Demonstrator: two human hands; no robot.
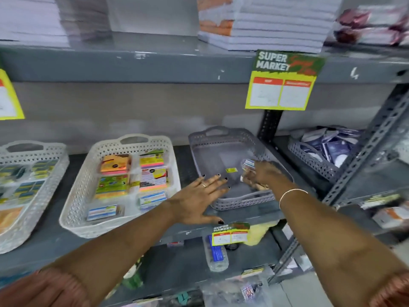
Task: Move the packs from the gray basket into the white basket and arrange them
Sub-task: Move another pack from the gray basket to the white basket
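Left hand [197,200] lies flat and spread at the gray basket [221,140]; right hand [259,173] apparently closes on a blurred pack [248,163], next carried to the white basket [75,196].

Even, soft indoor light; motion blur throughout, wide-angle bending at edges.

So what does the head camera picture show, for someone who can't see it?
A person's right hand reaches into a nearly empty gray basket on a store shelf, fingers on a small pack. The left hand lies flat across its near corner. Beside it, a white basket holds colorful packs.
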